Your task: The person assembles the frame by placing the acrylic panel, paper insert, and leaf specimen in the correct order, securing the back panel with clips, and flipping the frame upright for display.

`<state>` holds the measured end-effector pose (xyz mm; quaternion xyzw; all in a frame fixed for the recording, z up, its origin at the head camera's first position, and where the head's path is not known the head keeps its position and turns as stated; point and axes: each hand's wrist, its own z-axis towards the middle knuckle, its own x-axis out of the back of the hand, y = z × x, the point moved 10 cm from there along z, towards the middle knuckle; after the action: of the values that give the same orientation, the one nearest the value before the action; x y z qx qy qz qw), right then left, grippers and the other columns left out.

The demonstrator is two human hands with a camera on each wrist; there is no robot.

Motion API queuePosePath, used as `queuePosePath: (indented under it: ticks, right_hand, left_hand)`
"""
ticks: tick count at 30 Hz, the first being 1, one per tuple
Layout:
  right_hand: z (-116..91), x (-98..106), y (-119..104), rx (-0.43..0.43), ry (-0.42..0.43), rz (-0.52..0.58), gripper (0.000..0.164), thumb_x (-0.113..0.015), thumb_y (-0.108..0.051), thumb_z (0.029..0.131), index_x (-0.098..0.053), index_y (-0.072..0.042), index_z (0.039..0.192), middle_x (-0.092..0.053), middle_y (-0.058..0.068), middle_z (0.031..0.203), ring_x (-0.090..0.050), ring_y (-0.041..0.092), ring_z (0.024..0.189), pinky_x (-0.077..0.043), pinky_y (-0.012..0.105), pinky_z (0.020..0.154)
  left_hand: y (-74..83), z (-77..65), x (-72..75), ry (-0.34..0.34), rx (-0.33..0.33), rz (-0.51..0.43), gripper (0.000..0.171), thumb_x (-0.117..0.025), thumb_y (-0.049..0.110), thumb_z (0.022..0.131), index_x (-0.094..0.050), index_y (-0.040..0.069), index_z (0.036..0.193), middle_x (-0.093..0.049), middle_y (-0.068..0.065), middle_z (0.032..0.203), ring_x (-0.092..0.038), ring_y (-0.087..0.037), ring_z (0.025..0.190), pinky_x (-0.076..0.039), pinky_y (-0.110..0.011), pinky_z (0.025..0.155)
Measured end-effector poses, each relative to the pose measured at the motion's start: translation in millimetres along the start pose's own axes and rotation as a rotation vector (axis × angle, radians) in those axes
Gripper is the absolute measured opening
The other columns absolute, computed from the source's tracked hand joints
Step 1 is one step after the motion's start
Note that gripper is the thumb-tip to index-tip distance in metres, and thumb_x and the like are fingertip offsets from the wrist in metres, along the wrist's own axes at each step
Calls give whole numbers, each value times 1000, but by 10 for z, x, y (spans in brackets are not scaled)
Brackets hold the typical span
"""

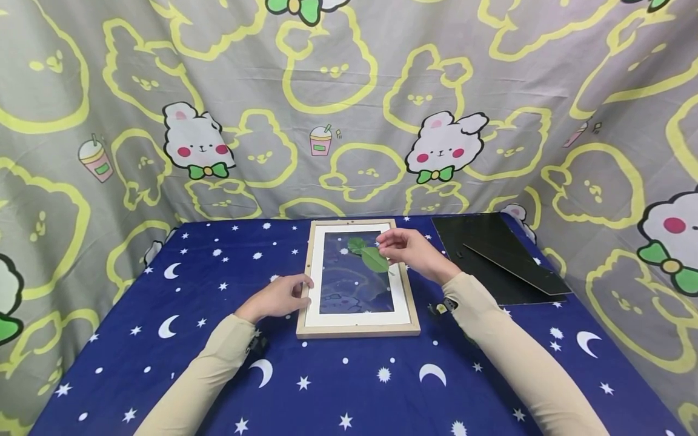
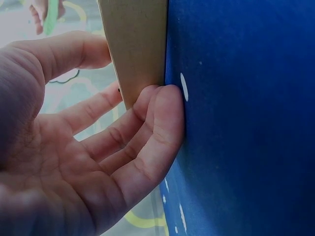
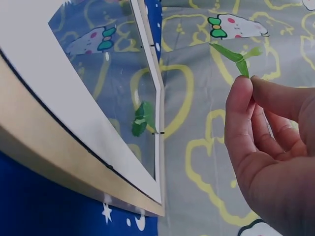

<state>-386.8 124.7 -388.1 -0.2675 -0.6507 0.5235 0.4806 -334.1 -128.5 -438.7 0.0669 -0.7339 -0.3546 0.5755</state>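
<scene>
A light wooden picture frame (image 1: 357, 332) with a white mat (image 1: 313, 284) lies on the table, its glass reflecting the curtain. At its left side, my left hand (image 1: 279, 295) holds the frame's edge, thumb on one face and curled fingers against the other in the left wrist view. My right hand (image 1: 411, 249) pinches a green leaf (image 1: 374, 259) between thumb and index finger above the glass. The right wrist view shows this leaf (image 3: 240, 58) nearly edge-on. A darker green leaf (image 1: 356, 245) shows within the mat opening, apart from the fingers.
Right of the frame lies a black backing board (image 1: 471, 260) with a raised stand flap (image 1: 515, 266). Something small and green (image 1: 470, 340) is mostly hidden under my right forearm. The blue star-and-moon cloth (image 1: 234, 369) covers the table; a patterned curtain (image 1: 349, 121) hangs behind.
</scene>
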Motion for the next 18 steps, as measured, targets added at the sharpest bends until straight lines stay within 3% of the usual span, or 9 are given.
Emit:
queuePosePath:
  ticks: [11,18]
  right_hand:
    - [265,-58,221,-93,14,84,32,-64,-2,100,-61,3,131,-66,12,113,-67,14,95,-58,36,90]
    - [413,-149,331,-127,-29,94,36,-65,-3,99,-58,7,133,-64,11,112,-66,14,91,-58,38,91]
  left_hand:
    - [-15,0,-15,0,-3,-14,28,-71,11,91,-65,7,118,-56,-2,77,-49,-13,56,-41,-29,56]
    - [-26,-1,-11,9,-7,-14,27,-71,11,91,-65,7,117,-56,-2,76,-49,-13,56,-41,-30,56]
